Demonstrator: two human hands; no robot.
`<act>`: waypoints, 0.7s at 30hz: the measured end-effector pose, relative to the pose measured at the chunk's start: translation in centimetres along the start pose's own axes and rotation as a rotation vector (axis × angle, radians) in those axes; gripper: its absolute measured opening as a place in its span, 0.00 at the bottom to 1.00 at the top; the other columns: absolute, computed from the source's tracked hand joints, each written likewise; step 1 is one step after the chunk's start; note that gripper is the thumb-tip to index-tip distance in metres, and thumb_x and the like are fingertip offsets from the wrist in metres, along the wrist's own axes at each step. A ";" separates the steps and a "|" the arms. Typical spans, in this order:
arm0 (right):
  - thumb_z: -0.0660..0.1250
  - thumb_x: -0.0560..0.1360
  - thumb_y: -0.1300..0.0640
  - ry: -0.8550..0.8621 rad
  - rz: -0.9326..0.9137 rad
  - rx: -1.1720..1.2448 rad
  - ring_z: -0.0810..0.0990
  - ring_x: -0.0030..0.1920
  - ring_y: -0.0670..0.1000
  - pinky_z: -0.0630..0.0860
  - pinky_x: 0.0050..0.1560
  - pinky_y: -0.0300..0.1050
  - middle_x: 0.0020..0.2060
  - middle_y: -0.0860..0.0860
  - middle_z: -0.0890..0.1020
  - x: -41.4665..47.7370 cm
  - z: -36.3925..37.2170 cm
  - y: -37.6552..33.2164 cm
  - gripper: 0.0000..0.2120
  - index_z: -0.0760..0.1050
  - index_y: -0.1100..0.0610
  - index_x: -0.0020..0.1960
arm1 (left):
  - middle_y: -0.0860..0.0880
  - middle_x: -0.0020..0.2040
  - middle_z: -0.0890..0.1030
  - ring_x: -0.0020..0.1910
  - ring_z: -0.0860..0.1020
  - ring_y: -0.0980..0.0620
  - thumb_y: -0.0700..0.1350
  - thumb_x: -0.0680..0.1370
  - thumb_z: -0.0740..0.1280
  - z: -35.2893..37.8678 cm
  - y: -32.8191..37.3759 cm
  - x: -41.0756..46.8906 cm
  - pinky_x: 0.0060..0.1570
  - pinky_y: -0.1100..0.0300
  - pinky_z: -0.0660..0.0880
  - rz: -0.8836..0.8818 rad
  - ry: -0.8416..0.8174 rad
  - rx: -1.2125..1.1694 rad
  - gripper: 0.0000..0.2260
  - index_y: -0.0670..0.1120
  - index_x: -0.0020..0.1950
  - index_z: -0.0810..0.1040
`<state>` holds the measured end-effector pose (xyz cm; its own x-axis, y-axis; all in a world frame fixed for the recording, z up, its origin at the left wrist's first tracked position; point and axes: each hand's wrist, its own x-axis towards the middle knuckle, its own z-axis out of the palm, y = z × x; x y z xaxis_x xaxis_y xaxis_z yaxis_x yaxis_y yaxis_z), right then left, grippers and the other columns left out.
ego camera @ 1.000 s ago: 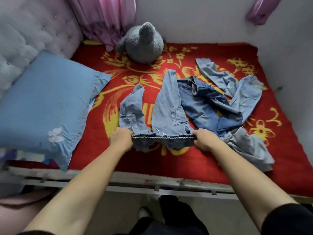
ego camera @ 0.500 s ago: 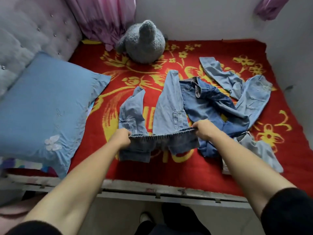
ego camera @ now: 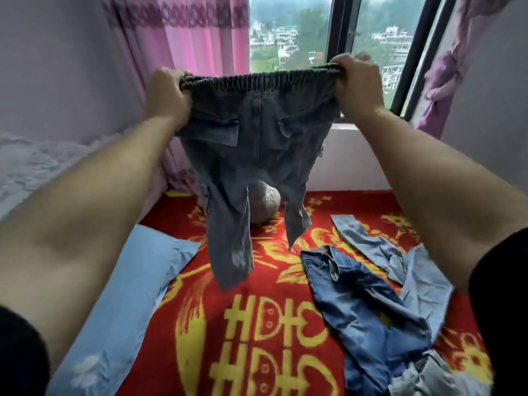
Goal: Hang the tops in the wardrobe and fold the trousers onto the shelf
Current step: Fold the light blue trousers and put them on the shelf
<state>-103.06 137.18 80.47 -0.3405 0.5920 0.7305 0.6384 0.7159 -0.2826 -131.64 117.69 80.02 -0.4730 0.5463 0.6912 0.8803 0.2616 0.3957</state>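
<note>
**A:** How many pairs of trousers can you count?

**B:** Three for certain. One pair, the grey-blue trousers [ego camera: 257, 138], is held up in front of the window [ego camera: 303, 30]. The other two lie on the bed.

**A:** What holds the raised pair?

**B:** Two hands, one at each end of the elastic waistband. The left grip [ego camera: 167, 92] is clenched round the left end and the right grip [ego camera: 358, 87] round the right end. The band is stretched out between them. Two flapped pockets show below it, and the two legs hang down, the left one reaching lower.

**A:** And the two on the bed?

**B:** One pair of dark blue jeans [ego camera: 363, 304] lies crumpled right of centre on the red bed cover [ego camera: 257, 332]. One pair of pale blue jeans [ego camera: 405, 267] sprawls just beyond, touching the dark pair. At the near right corner there is one more piece, a pale grey garment [ego camera: 445, 377], bunched up. I cannot tell whether it is a top or trousers.

**A:** Anything besides clothes?

**B:** One light blue pillow [ego camera: 123, 295] lies on the left. One grey plush toy [ego camera: 264, 205] sits half hidden behind the hanging legs. There are two curtains: a pink curtain [ego camera: 185, 38] left of the window and a mauve curtain [ego camera: 445, 78] knotted at its right. One padded headboard [ego camera: 28, 170] stands at the far left.
</note>
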 end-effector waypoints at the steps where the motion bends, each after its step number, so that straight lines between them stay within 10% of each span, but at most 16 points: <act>1: 0.58 0.73 0.63 0.016 -0.018 -0.008 0.78 0.55 0.61 0.73 0.57 0.46 0.55 0.61 0.79 0.2 -1.3 -0.5 0.20 0.79 0.54 0.62 | 0.38 0.50 0.84 0.50 0.81 0.40 0.40 0.71 0.61 -1.0 0.8 0.2 0.51 0.52 0.76 0.034 0.023 -0.001 0.17 0.43 0.55 0.83; 9: 0.62 0.74 0.63 -0.198 0.037 -0.073 0.78 0.56 0.62 0.73 0.59 0.49 0.56 0.61 0.78 -11.6 0.6 -0.1 0.18 0.79 0.56 0.63 | 0.39 0.54 0.82 0.55 0.79 0.39 0.35 0.70 0.62 2.4 -2.4 -11.1 0.56 0.54 0.75 -0.105 -0.148 -0.014 0.19 0.46 0.56 0.84; 21: 0.67 0.74 0.61 -1.049 0.296 -0.224 0.80 0.50 0.64 0.78 0.51 0.56 0.49 0.60 0.78 -54.3 14.6 8.5 0.12 0.83 0.54 0.56 | 0.44 0.58 0.79 0.61 0.75 0.42 0.35 0.72 0.63 17.0 -13.4 -52.8 0.57 0.52 0.74 -0.278 -1.007 0.148 0.21 0.51 0.61 0.81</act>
<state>-89.23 116.50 29.28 -0.5017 0.8235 -0.2648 0.8650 0.4746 -0.1628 -117.83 98.86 27.94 -0.4703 0.8431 -0.2608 0.7732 0.5361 0.3387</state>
